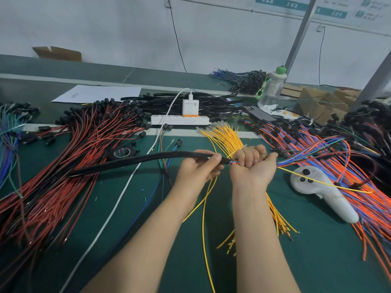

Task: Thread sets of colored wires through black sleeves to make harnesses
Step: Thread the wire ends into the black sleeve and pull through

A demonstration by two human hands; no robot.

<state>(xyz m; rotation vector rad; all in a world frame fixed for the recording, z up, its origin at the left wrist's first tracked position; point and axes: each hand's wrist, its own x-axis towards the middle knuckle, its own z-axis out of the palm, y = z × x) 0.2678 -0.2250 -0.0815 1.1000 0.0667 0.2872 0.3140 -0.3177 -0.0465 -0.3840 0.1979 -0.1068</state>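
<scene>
Both grips closed, left hand point(198, 168) pinching black sleeve point(127, 163) mouth, right hand point(254, 166) fisted round wire bundle point(296, 161); mid-threading, next: push bundle straight in, tips together.

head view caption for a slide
Left hand holds a black sleeve; right hand grips colored wires at its mouth.

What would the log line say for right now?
step: threading | left hand: holds black sleeve near its mouth | right hand: grips colored wire bundle | wire tips: at sleeve mouth
</scene>
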